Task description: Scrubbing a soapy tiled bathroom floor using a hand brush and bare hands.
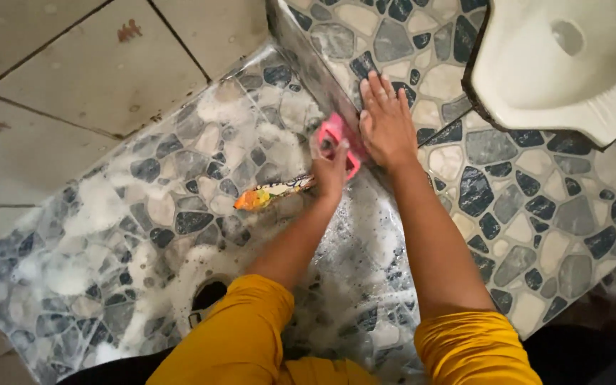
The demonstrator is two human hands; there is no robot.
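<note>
I see left hand closed round pink brush, pressed on soapy floor at step. Right hand flat, fingers spread, on raised pebble tile. Squat toilet nearby.

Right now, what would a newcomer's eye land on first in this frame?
Probably the bright pink plastic scrub brush gripped in the left hand at the step edge, mid-frame. The right hand lies flat on the raised pebble-patterned tile step beside it. White soap foam covers the lower floor, and a white squat toilet pan sits top right.
</note>
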